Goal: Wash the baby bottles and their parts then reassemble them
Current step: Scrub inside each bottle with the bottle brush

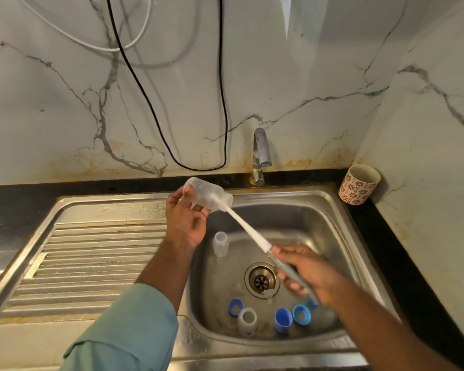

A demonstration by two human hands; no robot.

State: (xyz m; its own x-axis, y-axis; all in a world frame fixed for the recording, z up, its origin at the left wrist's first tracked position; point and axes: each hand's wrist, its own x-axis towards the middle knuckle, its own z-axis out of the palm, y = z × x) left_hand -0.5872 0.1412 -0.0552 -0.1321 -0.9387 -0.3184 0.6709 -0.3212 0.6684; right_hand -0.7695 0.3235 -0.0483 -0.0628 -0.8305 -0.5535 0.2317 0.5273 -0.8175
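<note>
My left hand (184,222) holds a clear baby bottle (206,194) on its side above the sink's back left corner, mouth facing right. My right hand (310,274) grips the grey handle of a long white bottle brush (248,231), whose head is inside the held bottle. In the steel sink basin (330,226) a second clear bottle (220,243) stands upright. Near the front wall lie two blue screw rings (235,306) (302,314), a blue cap (282,319) and a clear cap (247,321).
The faucet (260,153) rises behind the basin with no water running. A ribbed drainboard (91,263) fills the left side. A red-patterned cup (359,183) stands on the dark counter at the right corner. Black and white cables hang on the marble wall.
</note>
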